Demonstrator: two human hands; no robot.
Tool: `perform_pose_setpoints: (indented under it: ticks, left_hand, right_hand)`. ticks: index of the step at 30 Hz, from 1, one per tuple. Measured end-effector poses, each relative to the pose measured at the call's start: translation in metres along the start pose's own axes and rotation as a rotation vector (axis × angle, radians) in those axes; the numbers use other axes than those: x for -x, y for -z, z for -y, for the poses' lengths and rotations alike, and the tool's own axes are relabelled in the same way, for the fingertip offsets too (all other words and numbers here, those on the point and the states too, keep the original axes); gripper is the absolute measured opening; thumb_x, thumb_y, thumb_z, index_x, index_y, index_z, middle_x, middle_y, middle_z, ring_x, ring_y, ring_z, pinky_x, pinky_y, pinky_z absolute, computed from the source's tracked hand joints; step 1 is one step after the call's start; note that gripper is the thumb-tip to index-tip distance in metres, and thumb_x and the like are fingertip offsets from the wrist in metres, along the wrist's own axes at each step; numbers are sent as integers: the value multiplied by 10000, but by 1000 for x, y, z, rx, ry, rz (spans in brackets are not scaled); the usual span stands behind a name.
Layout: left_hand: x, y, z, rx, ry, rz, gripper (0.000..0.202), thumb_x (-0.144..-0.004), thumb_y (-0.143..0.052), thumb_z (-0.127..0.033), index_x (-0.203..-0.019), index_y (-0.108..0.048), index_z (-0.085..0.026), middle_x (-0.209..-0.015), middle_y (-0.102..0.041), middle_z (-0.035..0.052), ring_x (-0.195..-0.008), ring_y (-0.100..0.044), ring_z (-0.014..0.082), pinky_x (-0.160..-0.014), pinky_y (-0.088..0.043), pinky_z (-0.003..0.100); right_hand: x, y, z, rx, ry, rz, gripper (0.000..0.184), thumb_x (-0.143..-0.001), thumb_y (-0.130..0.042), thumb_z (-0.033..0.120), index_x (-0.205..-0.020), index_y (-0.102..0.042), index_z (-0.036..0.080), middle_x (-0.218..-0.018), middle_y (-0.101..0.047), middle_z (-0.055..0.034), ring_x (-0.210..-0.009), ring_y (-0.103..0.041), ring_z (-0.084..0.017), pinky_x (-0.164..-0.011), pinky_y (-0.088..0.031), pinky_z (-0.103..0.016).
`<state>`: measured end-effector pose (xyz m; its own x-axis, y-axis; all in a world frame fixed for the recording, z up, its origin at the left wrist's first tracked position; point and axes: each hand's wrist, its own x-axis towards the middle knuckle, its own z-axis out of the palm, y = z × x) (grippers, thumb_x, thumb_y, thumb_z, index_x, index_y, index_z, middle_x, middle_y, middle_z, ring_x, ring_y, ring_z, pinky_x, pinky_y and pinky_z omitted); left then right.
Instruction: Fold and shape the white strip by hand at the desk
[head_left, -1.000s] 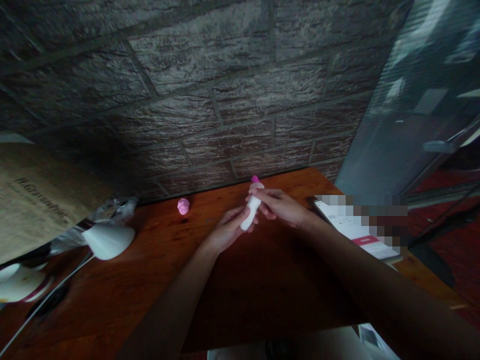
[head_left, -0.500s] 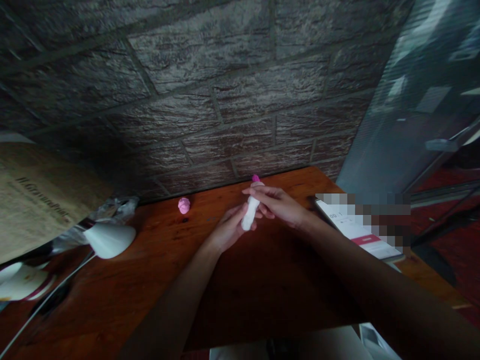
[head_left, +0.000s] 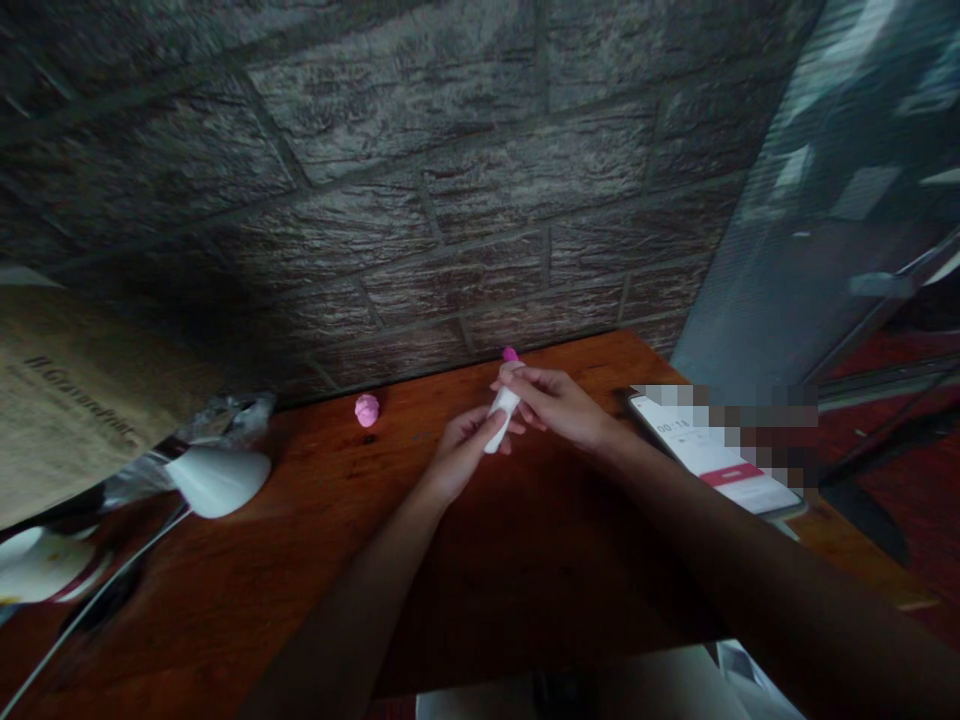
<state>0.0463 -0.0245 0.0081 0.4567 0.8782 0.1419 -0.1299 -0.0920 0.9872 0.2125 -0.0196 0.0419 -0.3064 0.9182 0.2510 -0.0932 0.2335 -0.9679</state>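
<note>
A short white roll [head_left: 501, 418] that looks like modelling clay lies slanted between both hands above the middle of the table. My left hand [head_left: 459, 452] is closed around its lower part, with the thumb along its side. At the upper end my right hand [head_left: 556, 403] pinches it between thumb and fingers. Just beyond the right fingertips, a magenta lump [head_left: 511, 354] shows above a paler pink one, partly hidden by the hand. A light pink crumpled lump [head_left: 367, 410] sits on the table to the left, apart from both hands.
The wooden table [head_left: 315, 560] meets a stone-block wall [head_left: 480, 200]. At the left are a brown paper bag [head_left: 67, 400], a white cone-shaped lamp head [head_left: 221, 480], clear plastic [head_left: 240, 415] and a white cup [head_left: 41, 565]. A phone [head_left: 712, 455] lies near the right edge.
The white roll now looks slimmer and smoother at its lower end. My left thumb has slid along it, and my right fingers have closed nearer its upper end.
</note>
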Motion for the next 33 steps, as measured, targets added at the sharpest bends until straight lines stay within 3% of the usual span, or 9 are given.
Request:
perform_pose_setpoints:
  ticks: [8, 13, 22, 28, 33]
  left_hand:
    - [2, 0, 0, -95, 2, 52, 396, -877, -608, -494, -948, -734, -126, -867, -726, 93, -617, -592, 112, -613, -433, 246]
    - [4, 1, -4, -122, -33, 58, 383, -856, -643, -483, -926, -723, -116, -863, -722, 93, -624, -610, 116, -612, -454, 244]
    - [1, -3, 4, -51, -30, -24, 494, -881, -551, -580, -892, -741, -124, -892, -741, 107, -620, -640, 123, -616, -487, 249]
    - [1, -3, -1, -127, -47, -72, 484, -881, -553, -573, -819, -738, -130, -836, -741, 94, -595, -616, 113, -593, -470, 242]
    - [3, -3, -7, -135, -64, -77, 420, -868, -600, -531, -815, -731, -136, -801, -728, 74, -607, -612, 110, -606, -473, 238]
  right_hand:
    - [3, 0, -1, 158, -18, 116, 508, -900, -526, 587, -602, -532, 176, -465, -491, 46, -442, -463, -76, -488, -359, -230]
    - [4, 1, 6, 194, 65, 197, 509, -917, -516, 565, -598, -563, 171, -479, -532, 29, -458, -477, -84, -499, -364, -234]
    - [3, -1, -3, 247, 94, 64, 507, -901, -516, 598, -627, -542, 172, -515, -522, 27, -499, -500, -94, -512, -370, -235]
    - [2, 3, -2, 324, 3, 127, 547, -898, -497, 617, -590, -537, 167, -528, -531, 20, -487, -477, -81, -518, -363, -238]
    - [3, 2, 2, 274, 33, 149, 532, -913, -498, 586, -582, -538, 171, -529, -550, 20, -482, -469, -78, -518, -365, -235]
